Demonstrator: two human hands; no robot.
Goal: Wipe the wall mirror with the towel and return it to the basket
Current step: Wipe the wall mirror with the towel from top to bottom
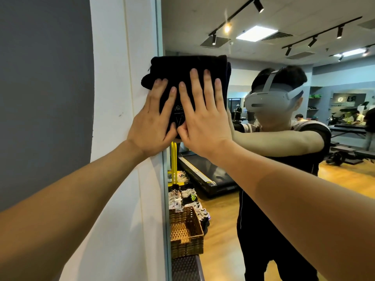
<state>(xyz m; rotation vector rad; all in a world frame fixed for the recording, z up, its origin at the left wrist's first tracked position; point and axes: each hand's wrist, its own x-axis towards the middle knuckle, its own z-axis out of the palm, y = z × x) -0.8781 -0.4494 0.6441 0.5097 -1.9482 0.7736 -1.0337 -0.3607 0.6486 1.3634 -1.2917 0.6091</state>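
A folded black towel (182, 65) is pressed flat against the wall mirror (263, 179) at its left edge, about head height. My left hand (154, 120) lies on the towel's left half, partly over the white wall. My right hand (203, 116) lies flat on the towel's right half, fingers spread upward. Both palms push the towel onto the glass and the thumbs meet at its lower edge. A woven wicker basket (185, 232) appears low in the mirror as a reflection.
The mirror's left frame edge (162, 179) meets a white wall strip (125, 57) beside a grey wall (40, 78). Reflected in the glass are a person wearing a white headset, a treadmill (207, 173), rows of shoes (188, 197) and gym benches.
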